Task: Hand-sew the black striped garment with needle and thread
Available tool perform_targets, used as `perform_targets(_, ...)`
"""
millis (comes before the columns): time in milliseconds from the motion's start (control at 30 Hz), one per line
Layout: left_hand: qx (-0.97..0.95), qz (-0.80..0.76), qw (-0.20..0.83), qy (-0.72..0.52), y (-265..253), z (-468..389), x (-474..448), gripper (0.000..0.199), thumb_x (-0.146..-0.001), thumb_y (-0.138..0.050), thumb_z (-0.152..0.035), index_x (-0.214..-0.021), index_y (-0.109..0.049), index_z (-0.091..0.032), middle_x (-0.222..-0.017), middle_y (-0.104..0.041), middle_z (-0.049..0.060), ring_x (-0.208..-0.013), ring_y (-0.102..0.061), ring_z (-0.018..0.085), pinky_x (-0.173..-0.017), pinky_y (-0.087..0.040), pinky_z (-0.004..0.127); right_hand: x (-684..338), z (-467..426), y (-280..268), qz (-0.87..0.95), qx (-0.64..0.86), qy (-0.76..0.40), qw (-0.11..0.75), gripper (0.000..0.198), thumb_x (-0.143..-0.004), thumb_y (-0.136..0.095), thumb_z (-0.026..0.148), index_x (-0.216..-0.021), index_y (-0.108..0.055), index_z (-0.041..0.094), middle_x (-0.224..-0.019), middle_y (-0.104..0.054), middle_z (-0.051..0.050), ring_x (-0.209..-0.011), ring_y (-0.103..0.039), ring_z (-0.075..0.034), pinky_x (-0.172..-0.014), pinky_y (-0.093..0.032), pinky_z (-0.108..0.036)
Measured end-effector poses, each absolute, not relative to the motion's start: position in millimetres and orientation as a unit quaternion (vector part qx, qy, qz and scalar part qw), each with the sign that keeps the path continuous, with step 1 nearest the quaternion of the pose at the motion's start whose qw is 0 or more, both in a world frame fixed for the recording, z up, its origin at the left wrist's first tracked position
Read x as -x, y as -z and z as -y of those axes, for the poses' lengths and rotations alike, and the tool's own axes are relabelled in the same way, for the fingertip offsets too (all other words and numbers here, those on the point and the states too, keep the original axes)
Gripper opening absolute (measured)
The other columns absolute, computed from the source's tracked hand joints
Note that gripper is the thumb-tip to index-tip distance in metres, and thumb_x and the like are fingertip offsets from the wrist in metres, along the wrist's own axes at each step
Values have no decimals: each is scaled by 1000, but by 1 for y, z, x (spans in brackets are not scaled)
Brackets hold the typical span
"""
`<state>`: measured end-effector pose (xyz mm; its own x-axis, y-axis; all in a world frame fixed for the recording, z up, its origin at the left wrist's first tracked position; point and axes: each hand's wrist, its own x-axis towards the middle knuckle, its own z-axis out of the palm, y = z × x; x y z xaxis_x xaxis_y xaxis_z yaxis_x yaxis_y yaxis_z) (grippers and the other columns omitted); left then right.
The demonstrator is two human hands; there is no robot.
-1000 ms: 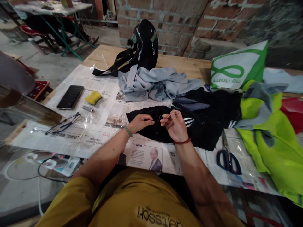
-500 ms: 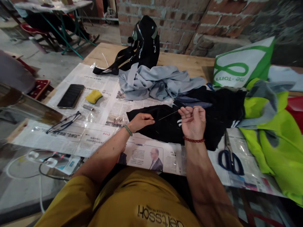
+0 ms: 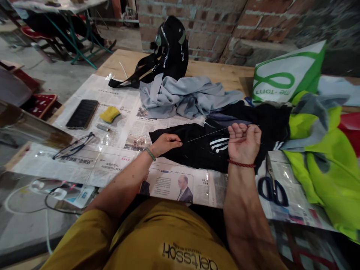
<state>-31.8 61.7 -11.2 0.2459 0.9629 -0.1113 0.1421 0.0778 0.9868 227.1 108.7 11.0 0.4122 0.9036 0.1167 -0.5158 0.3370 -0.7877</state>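
Observation:
A black garment with white stripes [image 3: 197,153] lies spread on the newspaper in front of me. My left hand [image 3: 168,144] is closed, thumb and fingertips pinched on the garment near its left end. A thin pale thread [image 3: 207,134] runs taut over the dark cloth, from just right of those fingertips up to my right hand [image 3: 244,141]. That hand is raised palm up over the garment's right part, thumb and forefinger pinched on the thread; any needle is too small to make out. Dark-handled scissors [image 3: 272,189] lie right of my right forearm.
Behind the garment are a crumpled grey cloth [image 3: 185,96] and a black bag [image 3: 174,47]. A phone [image 3: 82,114], a yellow sponge [image 3: 109,114], glasses [image 3: 74,145] and a bottle [image 3: 42,127] stand left. At right are a hi-vis garment [image 3: 315,150] and a white-green bag [image 3: 287,77].
My right hand has moved right and slightly up, drawing out a longer stretch of thread and uncovering more of the white stripes. My left hand stays nearly in place.

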Motion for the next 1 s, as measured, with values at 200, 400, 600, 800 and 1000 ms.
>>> perform_targets(200,-565,-495,544,-375,11,-62,33,21,-66,-66,-35,-68,-63,-14,-60,-51,-3,-57,-43,8,-56,-33,22,-239,-111,-13,266,334,-455,782,6,-86,-52,26,-83,-51,21,-73,-62,5,-69,-67,-11,-76,-55,-34)
perform_targets(400,-558,-503,540,-379,4,-62,37,20,-64,-66,-33,-66,-63,-14,-58,-50,-4,-55,-42,7,-54,-32,21,-248,-113,-13,234,316,-460,796,10,-89,-47,22,-81,-53,20,-72,-62,4,-69,-67,-11,-76,-55,-33)
perform_targets(600,-564,-514,517,-389,0,-64,48,20,-64,-67,-34,-66,-63,-13,-56,-51,-4,-53,-42,7,-52,-32,21,-260,-120,-2,202,306,-468,804,10,-87,-52,24,-78,-55,20,-77,-63,5,-75,-67,-10,-80,-54,-33)
perform_targets(800,-552,-519,513,-403,-3,-65,54,22,-63,-67,-35,-67,-64,-13,-56,-53,-3,-55,-45,8,-54,-35,21,-267,-124,4,173,293,-478,810,13,-87,-52,22,-75,-57,20,-76,-64,5,-75,-67,-9,-81,-55,-32)
perform_targets(1000,-542,-521,518,-408,-3,-65,55,22,-62,-68,-34,-69,-65,-13,-57,-55,-3,-56,-48,8,-55,-37,21,-266,-123,0,146,286,-487,812,19,-89,-48,20,-73,-58,19,-73,-65,5,-72,-67,-8,-79,-56,-30)
